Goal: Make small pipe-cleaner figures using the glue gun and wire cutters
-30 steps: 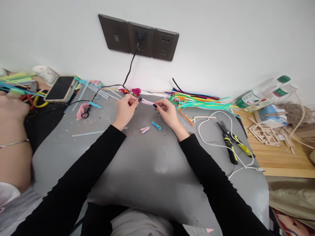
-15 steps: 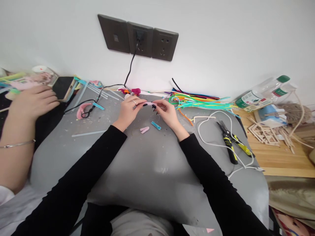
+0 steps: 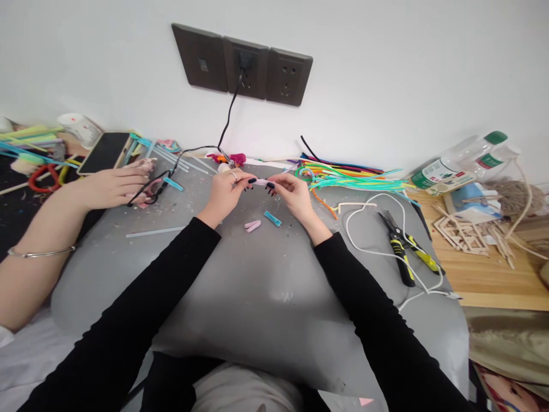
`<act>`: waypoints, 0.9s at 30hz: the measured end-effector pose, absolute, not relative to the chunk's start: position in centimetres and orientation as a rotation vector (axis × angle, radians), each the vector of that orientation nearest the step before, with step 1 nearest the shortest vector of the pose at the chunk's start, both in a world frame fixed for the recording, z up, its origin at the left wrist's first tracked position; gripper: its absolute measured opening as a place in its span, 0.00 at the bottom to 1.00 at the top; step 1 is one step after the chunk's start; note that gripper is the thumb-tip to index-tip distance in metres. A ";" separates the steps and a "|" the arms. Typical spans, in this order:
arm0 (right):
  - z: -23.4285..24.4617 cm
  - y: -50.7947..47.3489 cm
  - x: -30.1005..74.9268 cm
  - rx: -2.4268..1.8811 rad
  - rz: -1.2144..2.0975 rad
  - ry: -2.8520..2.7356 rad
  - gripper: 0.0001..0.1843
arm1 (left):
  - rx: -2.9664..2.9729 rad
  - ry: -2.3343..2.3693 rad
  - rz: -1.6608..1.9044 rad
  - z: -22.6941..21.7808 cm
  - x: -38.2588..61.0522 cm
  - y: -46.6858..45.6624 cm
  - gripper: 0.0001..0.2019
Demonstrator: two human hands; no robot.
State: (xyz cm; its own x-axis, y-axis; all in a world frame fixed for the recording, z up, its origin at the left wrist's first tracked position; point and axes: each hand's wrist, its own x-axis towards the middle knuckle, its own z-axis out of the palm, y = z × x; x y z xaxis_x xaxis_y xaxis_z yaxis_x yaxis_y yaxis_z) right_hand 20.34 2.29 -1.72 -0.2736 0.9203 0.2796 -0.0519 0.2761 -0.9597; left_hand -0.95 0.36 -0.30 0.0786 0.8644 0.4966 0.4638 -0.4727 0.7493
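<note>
My left hand and my right hand meet over the far middle of the grey mat. Both pinch the ends of a short pink pipe-cleaner piece held between their fingertips. On the mat just below the hands lie a folded pink piece and a small blue piece.
Another person's hand reaches in from the left near a pink loop and a black cable. A phone lies far left. Coloured pipe cleaners, a white cord and yellow-black pliers lie right. Wooden sticks and bottles sit far right.
My hands have closed in on the pink piece, fingertips nearer together. The other person's hand has moved right from the phone onto the mat by the black cable.
</note>
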 end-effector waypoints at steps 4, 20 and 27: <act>-1.6 2.5 20.5 -0.784 1.315 -1.482 0.19 | 1.805 1.273 1.267 0.1 -1.0 0.4 0.11; -1.8 2.8 20.5 -0.834 1.214 -1.456 0.27 | 1.519 1.223 1.224 -0.1 -0.8 0.7 0.20; -1.9 2.6 20.3 -0.857 1.181 -1.467 0.26 | 1.524 1.194 1.216 0.2 -0.5 0.3 0.18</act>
State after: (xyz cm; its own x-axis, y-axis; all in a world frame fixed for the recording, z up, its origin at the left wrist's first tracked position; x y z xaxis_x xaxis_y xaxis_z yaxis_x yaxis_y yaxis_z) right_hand 20.32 2.64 -1.91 -0.2244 0.9352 0.2739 -0.0675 0.2655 -0.9617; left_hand -0.49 0.28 0.19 0.0794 0.9779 0.1932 0.1753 -0.2045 0.9631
